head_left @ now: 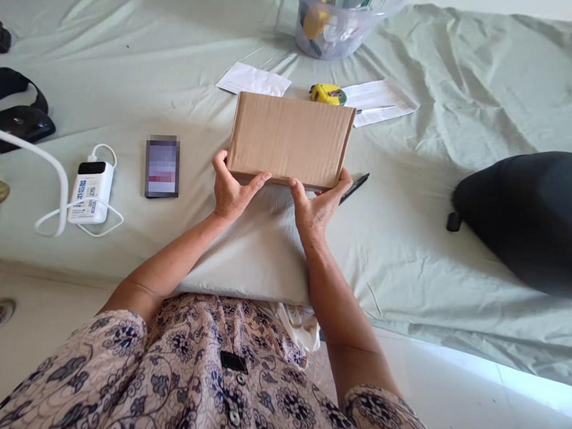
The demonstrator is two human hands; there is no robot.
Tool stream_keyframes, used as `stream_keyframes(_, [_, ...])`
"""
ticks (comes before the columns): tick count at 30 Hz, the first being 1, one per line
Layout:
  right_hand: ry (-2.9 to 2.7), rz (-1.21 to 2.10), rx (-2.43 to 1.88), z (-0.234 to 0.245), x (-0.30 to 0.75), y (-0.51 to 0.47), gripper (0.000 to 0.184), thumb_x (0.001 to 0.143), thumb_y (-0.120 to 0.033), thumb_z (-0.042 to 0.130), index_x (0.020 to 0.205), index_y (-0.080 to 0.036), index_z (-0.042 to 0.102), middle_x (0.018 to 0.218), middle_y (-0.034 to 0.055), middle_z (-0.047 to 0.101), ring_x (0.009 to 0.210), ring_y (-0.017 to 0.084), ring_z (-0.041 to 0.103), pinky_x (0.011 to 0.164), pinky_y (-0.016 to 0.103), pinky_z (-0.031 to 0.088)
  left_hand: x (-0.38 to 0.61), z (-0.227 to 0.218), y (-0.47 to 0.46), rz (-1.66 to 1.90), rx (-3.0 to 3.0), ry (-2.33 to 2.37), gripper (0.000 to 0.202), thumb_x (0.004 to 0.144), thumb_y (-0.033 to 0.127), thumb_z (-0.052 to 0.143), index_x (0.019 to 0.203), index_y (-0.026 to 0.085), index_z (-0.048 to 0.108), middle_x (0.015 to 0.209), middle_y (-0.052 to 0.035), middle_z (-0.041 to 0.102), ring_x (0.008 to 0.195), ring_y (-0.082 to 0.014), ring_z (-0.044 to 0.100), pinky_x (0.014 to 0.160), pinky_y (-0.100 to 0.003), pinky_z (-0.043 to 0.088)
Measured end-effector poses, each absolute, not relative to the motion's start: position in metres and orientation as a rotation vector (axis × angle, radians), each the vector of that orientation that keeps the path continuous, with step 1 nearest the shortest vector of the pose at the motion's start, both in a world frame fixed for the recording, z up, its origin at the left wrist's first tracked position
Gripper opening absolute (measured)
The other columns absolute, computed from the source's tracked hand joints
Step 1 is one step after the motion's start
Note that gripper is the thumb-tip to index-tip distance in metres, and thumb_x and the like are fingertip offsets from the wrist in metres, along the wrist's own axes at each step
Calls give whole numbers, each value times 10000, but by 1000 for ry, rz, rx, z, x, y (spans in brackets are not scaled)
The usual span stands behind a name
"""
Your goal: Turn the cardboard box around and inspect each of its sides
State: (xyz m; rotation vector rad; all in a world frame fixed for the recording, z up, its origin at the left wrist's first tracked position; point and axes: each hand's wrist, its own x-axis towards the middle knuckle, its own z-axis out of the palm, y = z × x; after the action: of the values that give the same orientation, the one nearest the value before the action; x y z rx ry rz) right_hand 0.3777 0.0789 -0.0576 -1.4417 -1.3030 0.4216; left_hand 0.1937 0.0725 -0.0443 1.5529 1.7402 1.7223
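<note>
On or just above the green cloth point(397, 243), left hand point(233, 191) and right hand point(312, 212) hold a cardboard box point(291, 139), fingers point(221, 163) clasping opposite ends, probably for balance.

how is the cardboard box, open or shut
Shut where visible: the cardboard box has a flat upper face with no flap raised; underside hidden.

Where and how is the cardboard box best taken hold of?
The cardboard box is probably best gripped by its short ends, from left and right, because it looks broad, with straight sides. The left hand and right hand hold it near those ends, thumbs at the near edge.
</note>
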Motion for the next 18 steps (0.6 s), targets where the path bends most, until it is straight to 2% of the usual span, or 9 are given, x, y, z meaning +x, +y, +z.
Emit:
stream_keyframes(6, [-1289,420,-1419,-59,375,78,1065,660,-774,738,1472,-241,301,1479,162,399,1401,351,459,1153,641,418,194,-46,71,1711,1572,1738,944,663,752,782,1293,242,299,1275,-118,525,1224,-264,596,1032,-418,514])
stream_keyframes(13, [-1256,541,-1304,-51,378,81,765,844,-734,571,1435,-272,424,1373,118,533,1244,283,592,1049,585,516,186,-48,77,1725,1598,1703,901,707,748,753,1295,237,299,1259,-110,531,1212,-254,595,1041,-420,506])
stream_keyframes(18, [-1208,571,-1196,-42,379,83,618,913,-715,467,1326,-260,535,1250,91,600,1180,239,627,1033,511,528,178,-51,80,1738,1620,1640,815,776,744,694,1294,245,311,1254,-104,521,1222,-251,576,1060,-429,479])
